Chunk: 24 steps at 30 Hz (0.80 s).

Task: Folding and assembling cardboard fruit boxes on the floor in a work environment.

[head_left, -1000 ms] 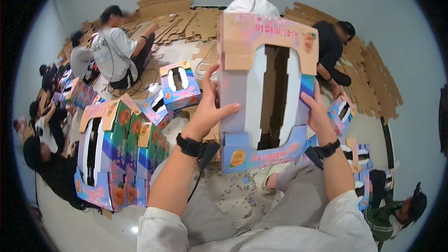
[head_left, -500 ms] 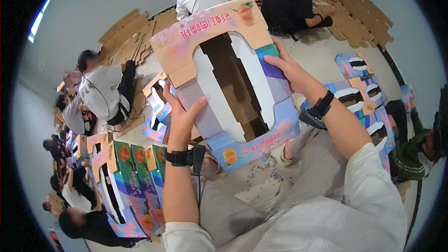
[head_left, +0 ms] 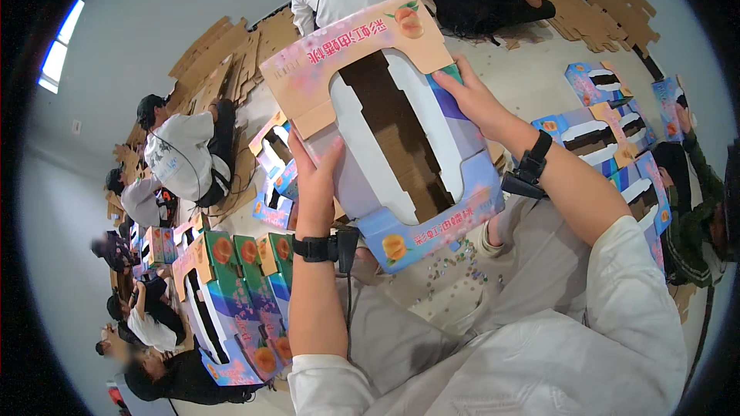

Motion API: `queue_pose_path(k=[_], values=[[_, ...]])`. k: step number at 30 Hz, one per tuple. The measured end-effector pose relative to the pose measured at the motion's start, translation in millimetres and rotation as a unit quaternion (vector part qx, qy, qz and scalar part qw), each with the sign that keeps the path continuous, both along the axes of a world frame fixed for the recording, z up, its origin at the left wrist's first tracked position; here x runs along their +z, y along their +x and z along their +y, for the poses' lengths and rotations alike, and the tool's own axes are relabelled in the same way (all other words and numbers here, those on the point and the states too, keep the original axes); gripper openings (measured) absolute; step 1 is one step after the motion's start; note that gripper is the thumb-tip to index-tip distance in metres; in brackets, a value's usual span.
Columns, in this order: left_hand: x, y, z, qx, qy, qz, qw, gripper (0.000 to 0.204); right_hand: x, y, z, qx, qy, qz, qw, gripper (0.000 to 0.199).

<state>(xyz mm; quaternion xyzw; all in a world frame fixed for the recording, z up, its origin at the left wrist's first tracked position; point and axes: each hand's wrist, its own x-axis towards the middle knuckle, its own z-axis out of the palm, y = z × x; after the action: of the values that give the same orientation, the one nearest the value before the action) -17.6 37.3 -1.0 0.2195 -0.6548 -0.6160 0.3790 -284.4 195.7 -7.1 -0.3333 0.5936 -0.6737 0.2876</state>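
Note:
In front of me I hold up a printed cardboard fruit box [head_left: 439, 225], tilted, with a long cut-out in its face toward me. The box is peach-coloured at the far end, blue and purple nearer me, with peach pictures on it. White flaps line the cut-out, and the bare brown inside shows through. My left hand [head_left: 314, 177] grips its left side, thumb on the edge. At the upper right side, my right hand [head_left: 472, 96] holds it, thumb on the face and the other fingers mostly hidden behind. Each wrist wears a black strap with a small device.
Similar boxes stand in a row [head_left: 231, 300] at my left; more boxes [head_left: 590, 139] lie at my right. Small shiny bits [head_left: 455, 273] are scattered on the floor between my feet. Flat cardboard sheets [head_left: 586, 0] lie at the back. Several people sit around on the floor.
The box and both hands sit slightly further right in the picture, along with the surroundings, as the view has shifted. Both hands keep their hold.

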Motion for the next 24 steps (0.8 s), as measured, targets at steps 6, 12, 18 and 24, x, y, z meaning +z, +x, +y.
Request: queue_pose_path(k=[6, 12, 18, 24], values=[[-16, -7, -2, 0.087, -0.097, -0.033, 0.991, 0.06, 1, -1, -10, -0.058, 0.104, 0.05, 0.992, 0.066], [-22, -4, -7, 0.072, -0.091, -0.058, 0.992, 0.06, 6, -4, -7, -0.036, 0.162, -0.023, 0.986, 0.073], [-25, -5, -10, 0.119, -0.136, -0.14, 0.974, 0.043, 2, -6, -13, 0.006, 0.179, -0.056, 0.982, 0.082], [-17, -6, -9, 0.131, 0.02, -0.19, 0.973, 0.04, 19, 8, -7, -0.002, 0.281, -0.046, 0.959, 0.1]])
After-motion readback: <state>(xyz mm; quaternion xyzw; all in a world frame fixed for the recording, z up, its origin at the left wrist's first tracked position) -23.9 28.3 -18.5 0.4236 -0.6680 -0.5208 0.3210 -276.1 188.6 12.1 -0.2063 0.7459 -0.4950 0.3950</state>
